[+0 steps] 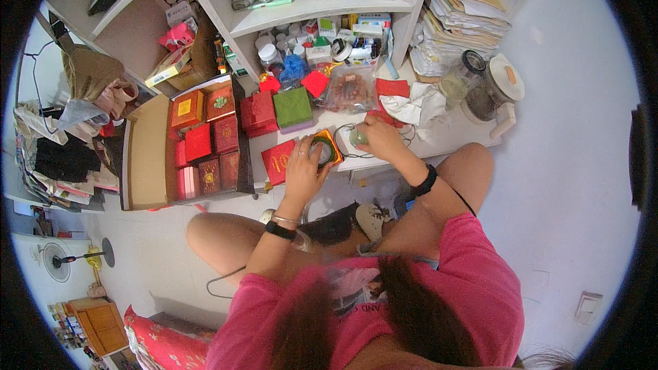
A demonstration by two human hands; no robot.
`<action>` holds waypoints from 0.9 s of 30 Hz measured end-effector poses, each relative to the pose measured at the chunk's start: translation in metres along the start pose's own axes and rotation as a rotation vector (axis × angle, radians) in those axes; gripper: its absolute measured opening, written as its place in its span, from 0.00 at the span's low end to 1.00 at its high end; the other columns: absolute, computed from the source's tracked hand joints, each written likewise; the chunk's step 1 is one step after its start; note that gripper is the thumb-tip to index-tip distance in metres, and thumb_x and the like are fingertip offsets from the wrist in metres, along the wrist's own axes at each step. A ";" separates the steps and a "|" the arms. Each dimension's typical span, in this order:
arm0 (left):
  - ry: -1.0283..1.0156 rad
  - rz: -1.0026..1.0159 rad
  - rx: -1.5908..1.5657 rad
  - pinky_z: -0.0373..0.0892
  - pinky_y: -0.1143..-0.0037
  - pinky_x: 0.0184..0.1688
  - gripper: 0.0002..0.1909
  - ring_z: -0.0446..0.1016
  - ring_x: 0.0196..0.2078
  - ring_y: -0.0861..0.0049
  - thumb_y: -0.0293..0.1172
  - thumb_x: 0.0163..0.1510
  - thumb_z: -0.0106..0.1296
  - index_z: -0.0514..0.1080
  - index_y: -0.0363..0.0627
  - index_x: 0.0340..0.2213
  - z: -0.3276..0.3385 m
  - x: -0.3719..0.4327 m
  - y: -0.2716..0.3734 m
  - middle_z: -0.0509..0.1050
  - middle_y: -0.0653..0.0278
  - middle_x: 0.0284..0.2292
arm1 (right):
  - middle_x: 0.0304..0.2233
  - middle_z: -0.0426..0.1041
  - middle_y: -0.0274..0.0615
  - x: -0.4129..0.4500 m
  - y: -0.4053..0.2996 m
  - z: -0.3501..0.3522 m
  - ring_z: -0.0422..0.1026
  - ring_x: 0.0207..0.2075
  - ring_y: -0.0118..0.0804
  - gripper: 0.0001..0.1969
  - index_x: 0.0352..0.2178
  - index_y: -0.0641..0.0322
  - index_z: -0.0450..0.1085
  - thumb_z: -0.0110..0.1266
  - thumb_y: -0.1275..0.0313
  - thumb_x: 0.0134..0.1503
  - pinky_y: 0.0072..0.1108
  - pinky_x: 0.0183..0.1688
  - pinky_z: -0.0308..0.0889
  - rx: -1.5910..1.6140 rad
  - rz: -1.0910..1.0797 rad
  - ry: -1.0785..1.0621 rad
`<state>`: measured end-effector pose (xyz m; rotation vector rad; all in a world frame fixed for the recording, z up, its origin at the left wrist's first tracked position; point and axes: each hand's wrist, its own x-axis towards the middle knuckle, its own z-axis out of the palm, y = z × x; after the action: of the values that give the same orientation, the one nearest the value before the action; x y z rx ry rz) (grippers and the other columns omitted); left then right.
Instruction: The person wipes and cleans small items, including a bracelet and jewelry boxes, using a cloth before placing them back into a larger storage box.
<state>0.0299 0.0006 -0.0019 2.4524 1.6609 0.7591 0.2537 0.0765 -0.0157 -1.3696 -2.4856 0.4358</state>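
My left hand rests over the left side of a small open box with a yellow-orange lining, thumb and fingers on its edges. Inside lies a dark green ring-shaped object, possibly a bangle, around a pale centre. Partly under my left hand and to its left is a red box lid with gold characters. My right hand holds a pale green rounded object, perhaps a stone pendant, just above the white desk. A thin dark cord loops beside it.
A large open carton at left holds several small red boxes. Behind my hands are a green box, a plastic bag of beads and crumpled white tissue. A glass pitcher stands right. Crowded shelves rise behind.
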 end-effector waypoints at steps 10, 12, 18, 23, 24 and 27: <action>0.006 -0.050 -0.248 0.60 0.66 0.52 0.20 0.62 0.51 0.56 0.28 0.44 0.56 0.69 0.38 0.41 -0.006 -0.001 0.011 0.64 0.51 0.48 | 0.29 0.69 0.50 -0.002 -0.022 -0.016 0.71 0.34 0.50 0.08 0.31 0.62 0.61 0.48 0.73 0.48 0.35 0.34 0.66 -0.108 0.112 0.017; -0.011 -0.087 -0.415 0.59 0.67 0.53 0.22 0.61 0.52 0.58 0.27 0.44 0.56 0.67 0.39 0.44 -0.010 0.001 0.009 0.63 0.52 0.49 | 0.30 0.69 0.50 -0.007 -0.040 -0.039 0.70 0.36 0.50 0.09 0.32 0.63 0.62 0.48 0.73 0.48 0.35 0.35 0.66 -0.048 0.028 0.099; 0.033 -0.057 -1.066 0.58 0.71 0.54 0.31 0.63 0.52 0.70 0.20 0.48 0.50 0.54 0.39 0.54 -0.011 0.007 0.039 0.64 0.56 0.49 | 0.35 0.69 0.48 -0.030 -0.081 -0.089 0.69 0.38 0.49 0.22 0.47 0.60 0.61 0.52 0.73 0.49 0.32 0.39 0.65 0.392 -0.349 0.075; -0.158 -0.243 -1.321 0.63 0.76 0.47 0.18 0.67 0.43 0.76 0.24 0.54 0.46 0.60 0.36 0.47 -0.003 -0.001 0.044 0.67 0.62 0.40 | 0.34 0.69 0.47 -0.036 -0.093 -0.096 0.69 0.36 0.47 0.21 0.46 0.59 0.63 0.54 0.72 0.48 0.32 0.39 0.65 0.567 -0.183 0.094; -0.123 -0.289 -1.338 0.65 0.78 0.43 0.13 0.68 0.39 0.78 0.26 0.56 0.45 0.63 0.35 0.43 -0.008 0.001 0.049 0.69 0.64 0.36 | 0.34 0.69 0.47 -0.037 -0.092 -0.095 0.69 0.36 0.47 0.21 0.46 0.59 0.63 0.54 0.72 0.48 0.32 0.39 0.65 0.566 -0.185 0.096; -0.277 -0.267 -1.223 0.65 0.78 0.36 0.09 0.67 0.33 0.82 0.30 0.58 0.43 0.67 0.37 0.35 -0.018 0.006 0.048 0.70 0.65 0.30 | 0.35 0.70 0.44 -0.037 -0.089 -0.093 0.69 0.34 0.42 0.17 0.41 0.61 0.67 0.56 0.74 0.47 0.25 0.35 0.66 0.465 -0.196 0.241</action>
<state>0.0645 -0.0174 0.0317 1.3554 0.9016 0.9298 0.2393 0.0123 0.1009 -0.9258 -2.1184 0.7030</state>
